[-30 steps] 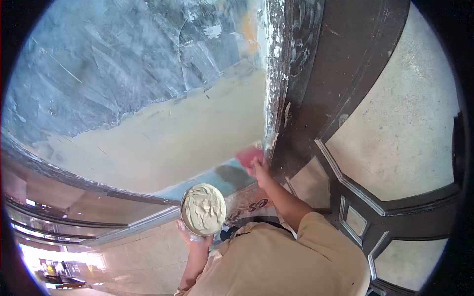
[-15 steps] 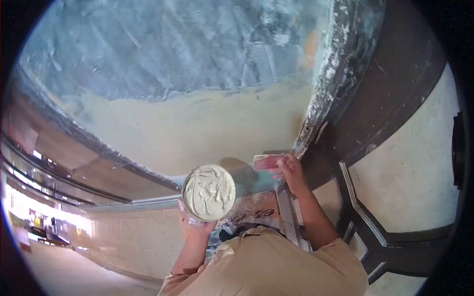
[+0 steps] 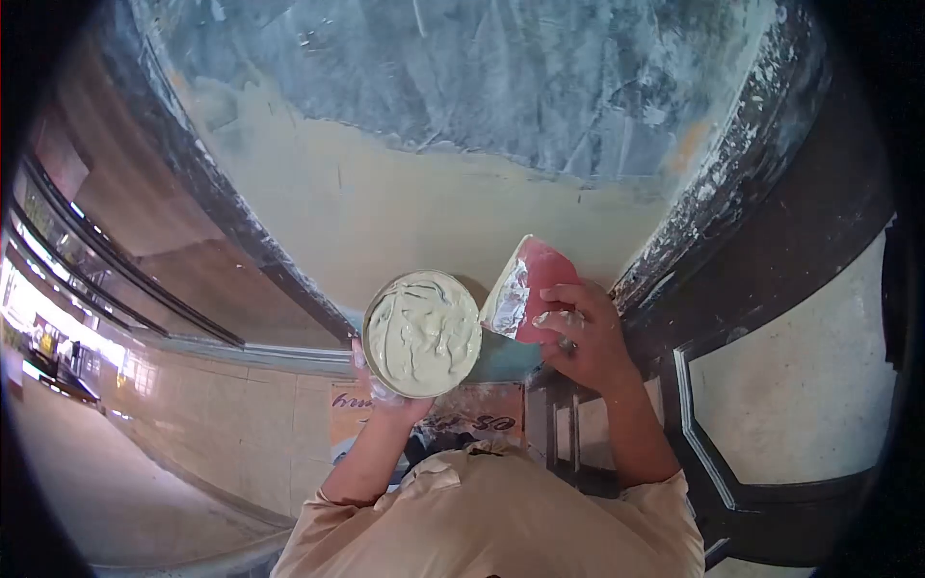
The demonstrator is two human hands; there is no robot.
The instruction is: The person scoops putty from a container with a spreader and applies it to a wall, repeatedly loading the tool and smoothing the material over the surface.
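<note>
My left hand holds up a round tub of cream-coloured putty from below. My right hand grips a red flat scraper smeared with putty, its blade edge close to the tub's right rim. Behind both is a wall panel, blue-grey on top and coated with fresh cream putty across its lower part.
A dark wooden door frame with pale panels runs down the right side. To the left are tiled wall and a bright walkway. My beige shirt fills the bottom.
My right hand has lifted the scraper off the wall's lower right corner and brought it left, next to the tub. The view has swung to the right and down.
</note>
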